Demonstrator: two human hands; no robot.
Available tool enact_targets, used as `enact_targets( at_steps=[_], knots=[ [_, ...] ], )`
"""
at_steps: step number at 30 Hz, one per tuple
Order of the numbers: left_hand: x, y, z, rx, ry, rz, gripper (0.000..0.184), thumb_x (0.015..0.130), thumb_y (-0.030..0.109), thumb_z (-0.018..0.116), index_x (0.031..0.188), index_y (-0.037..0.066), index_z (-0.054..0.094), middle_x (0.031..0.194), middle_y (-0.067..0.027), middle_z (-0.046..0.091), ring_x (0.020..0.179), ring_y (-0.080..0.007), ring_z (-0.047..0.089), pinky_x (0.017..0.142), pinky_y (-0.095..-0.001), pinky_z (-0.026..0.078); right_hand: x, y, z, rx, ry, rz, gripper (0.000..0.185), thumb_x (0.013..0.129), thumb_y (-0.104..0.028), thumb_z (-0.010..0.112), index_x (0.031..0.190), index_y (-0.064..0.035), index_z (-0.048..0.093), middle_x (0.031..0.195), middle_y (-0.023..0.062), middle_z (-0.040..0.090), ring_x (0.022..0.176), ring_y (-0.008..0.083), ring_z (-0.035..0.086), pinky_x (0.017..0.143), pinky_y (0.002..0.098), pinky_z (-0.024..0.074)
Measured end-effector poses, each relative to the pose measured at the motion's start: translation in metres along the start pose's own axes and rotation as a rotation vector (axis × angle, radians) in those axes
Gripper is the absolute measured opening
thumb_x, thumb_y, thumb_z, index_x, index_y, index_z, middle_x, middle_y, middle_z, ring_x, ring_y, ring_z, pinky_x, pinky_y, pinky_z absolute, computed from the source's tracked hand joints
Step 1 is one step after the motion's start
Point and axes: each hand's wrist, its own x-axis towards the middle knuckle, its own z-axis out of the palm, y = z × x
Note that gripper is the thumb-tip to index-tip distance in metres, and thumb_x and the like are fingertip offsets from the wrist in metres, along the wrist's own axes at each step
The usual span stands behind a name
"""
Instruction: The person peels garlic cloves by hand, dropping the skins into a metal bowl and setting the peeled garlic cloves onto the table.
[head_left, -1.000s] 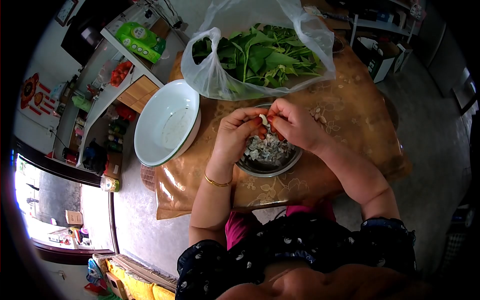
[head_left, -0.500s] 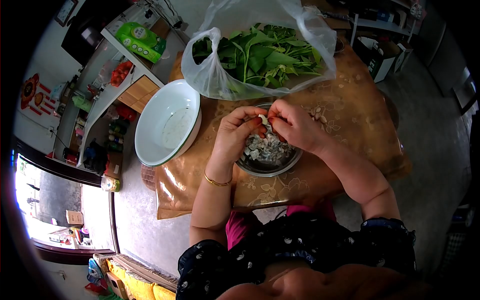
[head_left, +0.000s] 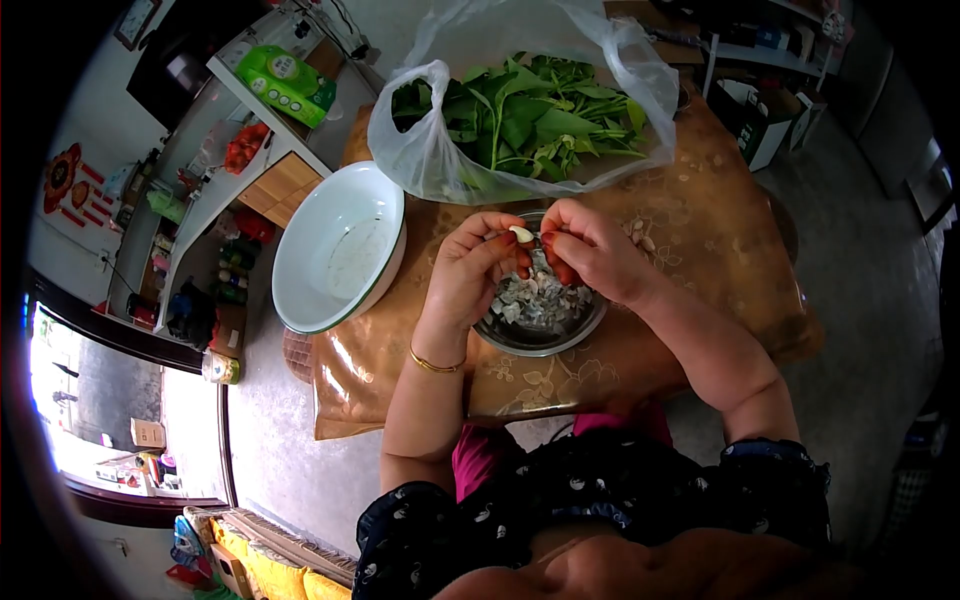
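My left hand (head_left: 466,262) pinches a pale peeled garlic clove (head_left: 521,234) between thumb and forefinger. Close beside it, my right hand (head_left: 592,250) has its thumb and fingertips pressed together; whatever they hold is too small to make out. Both hands are above a metal bowl (head_left: 545,350) heaped with whitish, papery garlic skins (head_left: 540,303). Several small garlic cloves (head_left: 640,237) lie on the table just past my right hand, partly hidden by it.
The table (head_left: 420,370) has a shiny brown cover. A white enamel basin (head_left: 290,265) stands at its left edge. Toward the back sits a clear plastic bag (head_left: 405,165) of green leafy vegetables (head_left: 545,115). A shelf unit (head_left: 235,195) is beyond on the left.
My fingertips have drawn slightly apart, and the clove in my left hand shows more fully. The right hand has shifted a little from it. The view has tilted slightly.
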Motion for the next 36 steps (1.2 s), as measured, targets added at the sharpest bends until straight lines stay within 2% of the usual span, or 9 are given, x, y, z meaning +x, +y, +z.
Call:
enact_targets(
  at_steps=[7, 10, 13, 20, 25, 32, 36],
  knots=[
    [0.001, -0.002, -0.003, -0.083, 0.022, -0.041, 0.015, 0.089, 0.001, 0.049, 0.102, -0.002, 0.056, 0.089, -0.0089, 0.062, 0.073, -0.0154, 0.058, 0.066, -0.0263, 0.049, 0.000, 0.001, 0.000, 0.025, -0.036, -0.007, 0.004, 0.089, -0.008, 0.046, 0.088, -0.0034, 0.047, 0.067, 0.0006, 0.051, 0.055, 0.0053, 0.045, 0.050, 0.0201, 0.0364],
    [0.001, -0.002, 0.000, -0.075, 0.084, -0.046, 0.015, 0.088, 0.003, 0.051, 0.101, -0.001, 0.056, 0.080, -0.0073, 0.059, 0.069, -0.0145, 0.057, 0.063, -0.0249, 0.047, -0.001, 0.000, 0.001, 0.035, -0.045, -0.004, 0.004, 0.088, -0.007, 0.046, 0.088, -0.0035, 0.047, 0.068, 0.0004, 0.051, 0.055, 0.0051, 0.044, 0.050, 0.0198, 0.0365],
    [0.002, -0.002, -0.007, -0.127, 0.035, -0.060, 0.015, 0.088, 0.002, 0.049, 0.100, -0.001, 0.057, 0.087, -0.0082, 0.061, 0.070, -0.0143, 0.057, 0.064, -0.0263, 0.047, -0.001, 0.000, 0.000, 0.045, -0.055, 0.008, 0.003, 0.087, -0.006, 0.046, 0.088, -0.0037, 0.047, 0.069, 0.0010, 0.052, 0.055, 0.0052, 0.045, 0.050, 0.0197, 0.0368],
    [0.004, -0.001, -0.012, -0.216, 0.073, -0.123, 0.015, 0.089, 0.004, 0.048, 0.100, 0.000, 0.056, 0.088, -0.0088, 0.062, 0.069, -0.0135, 0.057, 0.064, -0.0254, 0.046, 0.000, 0.005, -0.001, 0.067, -0.007, -0.019, 0.006, 0.084, -0.001, 0.045, 0.088, -0.0042, 0.045, 0.076, 0.0045, 0.056, 0.061, 0.0081, 0.054, 0.051, 0.0209, 0.0399],
    [0.003, 0.000, -0.011, -0.284, 0.080, -0.167, 0.015, 0.089, 0.004, 0.047, 0.101, -0.001, 0.056, 0.088, -0.0097, 0.062, 0.068, -0.0137, 0.057, 0.064, -0.0257, 0.046, 0.003, 0.006, -0.002, -0.008, -0.005, -0.052, 0.012, 0.081, 0.002, 0.043, 0.091, -0.0024, 0.048, 0.076, 0.0042, 0.055, 0.063, 0.0084, 0.054, 0.052, 0.0214, 0.0412],
    [0.003, 0.002, -0.005, -0.227, 0.058, -0.160, 0.019, 0.089, 0.003, 0.046, 0.104, -0.003, 0.056, 0.086, -0.0100, 0.063, 0.070, -0.0149, 0.059, 0.064, -0.0258, 0.048, 0.003, 0.008, -0.002, -0.161, 0.020, -0.084, 0.015, 0.083, 0.003, 0.045, 0.095, -0.0010, 0.052, 0.078, 0.0022, 0.054, 0.065, 0.0053, 0.050, 0.055, 0.0202, 0.0397],
    [0.000, -0.004, 0.004, -0.047, 0.143, -0.067, 0.017, 0.088, 0.000, 0.049, 0.103, -0.005, 0.055, 0.086, -0.0109, 0.063, 0.071, -0.0157, 0.061, 0.063, -0.0258, 0.051, 0.006, 0.015, 0.001, -0.202, 0.102, -0.221, 0.009, 0.083, -0.002, 0.052, 0.091, 0.0023, 0.052, 0.080, 0.0058, 0.057, 0.068, 0.0088, 0.054, 0.058, 0.0238, 0.0442]
  ],
)
